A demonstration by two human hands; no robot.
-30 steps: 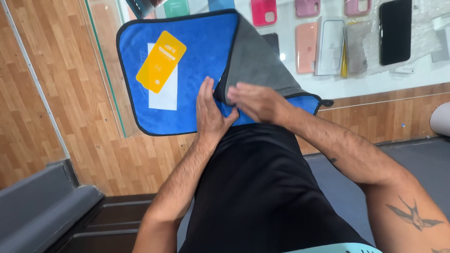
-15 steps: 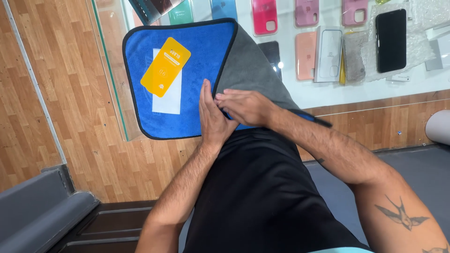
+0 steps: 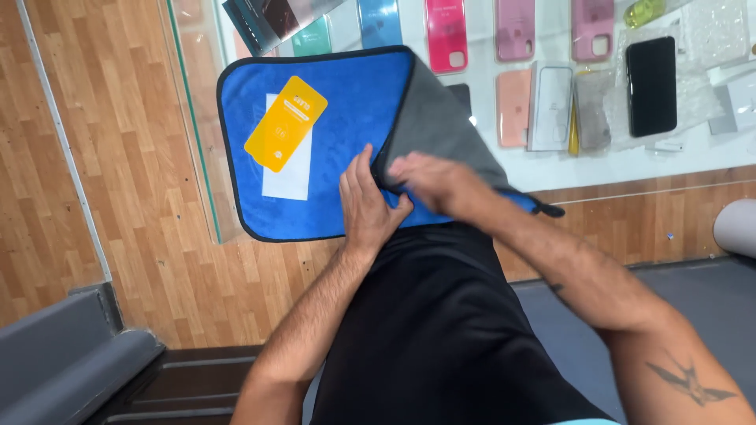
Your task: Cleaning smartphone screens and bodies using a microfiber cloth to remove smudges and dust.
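Note:
A blue cloth (image 3: 346, 102) with a black edge lies on the glass counter (image 3: 693, 157), its right part folded over to show the grey underside (image 3: 437, 134). A yellow card (image 3: 285, 123) rests on a white sheet (image 3: 290, 177) on the blue side. My left hand (image 3: 368, 205) lies flat on the cloth's near edge, fingers pointing away. My right hand (image 3: 429, 182) is blurred and sits at the fold, fingers curled on the grey flap; something may be under the fold, but it is hidden.
Several phone cases in pink, peach, teal, blue and clear lie in the display, with a black phone (image 3: 650, 85) and plastic wrappers to the right. The counter front and the floor are wood. A grey bench (image 3: 55, 358) stands at lower left.
The view has shifted, so the cloth sits more to the right and lower. My right hand has slid a little left along the fold and is now blurred; my left hand stays flat.

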